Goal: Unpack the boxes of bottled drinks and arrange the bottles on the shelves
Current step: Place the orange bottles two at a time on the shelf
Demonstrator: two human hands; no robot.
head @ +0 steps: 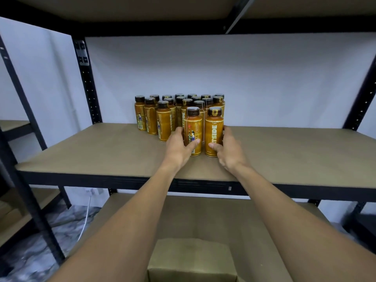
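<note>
Several amber bottles with dark caps [179,110] stand in rows at the back middle of the brown shelf board [101,151]. Two more bottles stand upright in front of them. My left hand [179,145] is wrapped around the left front bottle [194,127], thumb across its label. My right hand [230,149] grips the right front bottle [214,127], which carries large yellow lettering. Both bottles rest on the board, side by side and almost touching.
A cardboard box [192,259] sits on the lower shelf below my arms. Black metal uprights [87,82] frame the shelf on the left and right. Another shelf unit [18,139] stands at the left. A white cable [86,218] runs down to the marbled floor.
</note>
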